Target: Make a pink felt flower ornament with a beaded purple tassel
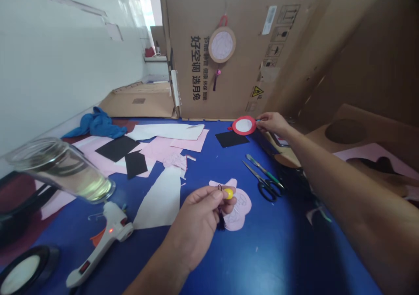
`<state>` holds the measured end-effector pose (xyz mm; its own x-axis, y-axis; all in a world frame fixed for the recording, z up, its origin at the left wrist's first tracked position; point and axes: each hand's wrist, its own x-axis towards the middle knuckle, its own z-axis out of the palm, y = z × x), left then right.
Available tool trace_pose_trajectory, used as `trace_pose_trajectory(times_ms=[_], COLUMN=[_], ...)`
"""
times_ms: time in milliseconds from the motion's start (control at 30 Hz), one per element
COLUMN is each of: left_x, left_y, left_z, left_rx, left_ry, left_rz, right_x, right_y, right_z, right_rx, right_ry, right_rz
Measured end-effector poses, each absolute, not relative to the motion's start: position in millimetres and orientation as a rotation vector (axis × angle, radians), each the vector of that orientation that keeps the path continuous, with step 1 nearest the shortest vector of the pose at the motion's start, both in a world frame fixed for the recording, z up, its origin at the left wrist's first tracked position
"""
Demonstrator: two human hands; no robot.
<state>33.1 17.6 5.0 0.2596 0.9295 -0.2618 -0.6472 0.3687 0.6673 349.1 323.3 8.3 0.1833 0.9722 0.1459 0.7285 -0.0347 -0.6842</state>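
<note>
Between thumb and fingertips, my left hand point(198, 216) pinches a yellow bead point(228, 193). A dark cord loop stands above the fingers, and a dark tassel point(221, 222) hangs below them. Behind that hand lies a pink paper cutout point(242, 207) with rounded lobes and pencil lines. Farther off, my right hand point(274, 124) is stretched out, its fingers closed beside a red disc point(235, 125) with a white centre. Something small and bluish shows at those fingertips; I cannot make out what it is. Black-handled scissors point(266, 188) and a slim green-and-clear tool point(266, 171) rest nearer.
At left are a glue gun point(113, 225) with a lit red light, a glass jar of liquid point(70, 168), a tape roll point(49, 264) and a blue cloth point(101, 125). Paper pieces point(157, 149) spread behind them. A round ornament point(222, 45) hangs on the cardboard wall point(193, 7).
</note>
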Motion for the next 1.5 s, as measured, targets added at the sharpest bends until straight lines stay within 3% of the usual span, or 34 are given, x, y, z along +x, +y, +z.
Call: trace_pose_trajectory(times_ms=[500,933,1133,1500], left_x=[34.4,30.7,30.2,22.7], left_y=[22.9,28.6,28.8,36.1], left_z=[10.1,2.8,4.2,8.7], left_rx=[0.425,0.556,0.551,0.53], left_ry=[0.681,0.617,0.641,0.637], left_rz=[1.172,1.196,1.219,1.294], right_x=[323.9,299.7,298.0,296.6], right_y=[198.3,99.4,92.3,97.1], right_z=[66.5,87.5,84.9,69.6], right_rx=[-1.189,-1.055,-1.031,-0.894], right_ry=[-1.646,-1.817,-1.857,-1.749], right_rz=[0.805,0.536,0.333,0.293])
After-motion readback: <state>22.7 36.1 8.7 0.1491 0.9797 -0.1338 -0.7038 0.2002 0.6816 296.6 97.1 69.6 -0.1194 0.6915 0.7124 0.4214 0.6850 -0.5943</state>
